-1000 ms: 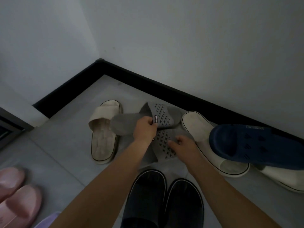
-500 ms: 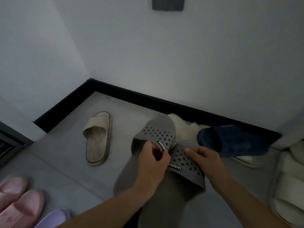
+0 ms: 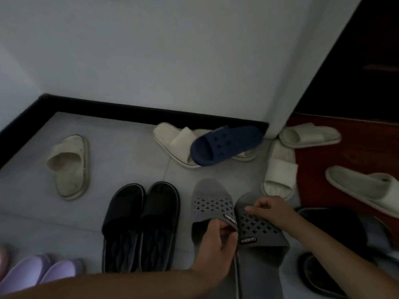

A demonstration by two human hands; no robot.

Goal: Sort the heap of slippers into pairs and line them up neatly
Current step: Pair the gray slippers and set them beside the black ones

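Two grey slippers with star-shaped holes lie side by side on the floor, just right of a black pair [image 3: 140, 225]. My left hand [image 3: 216, 249] grips the strap edge of the left grey slipper [image 3: 210, 203]. On the strap of the right grey slipper [image 3: 259, 229], my right hand [image 3: 272, 212] pinches the front edge. A navy slipper [image 3: 224, 145] rests on top of a cream slipper [image 3: 172, 141] near the black baseboard. Another cream slipper [image 3: 69, 167] lies alone at the left.
A lilac pair [image 3: 41, 270] sits at the bottom left. Three cream slippers [image 3: 280, 169] [image 3: 311, 134] [image 3: 367, 188] lie at the right, by the wall corner and on the red-brown floor. Dark footwear [image 3: 330, 225] lies under my right forearm. The wall and baseboard [image 3: 151, 111] close the far side.
Both grey slippers were lifted out of the heap near the baseboard and carried toward me, now down beside the black pair. The view swung right, showing more cream slippers.
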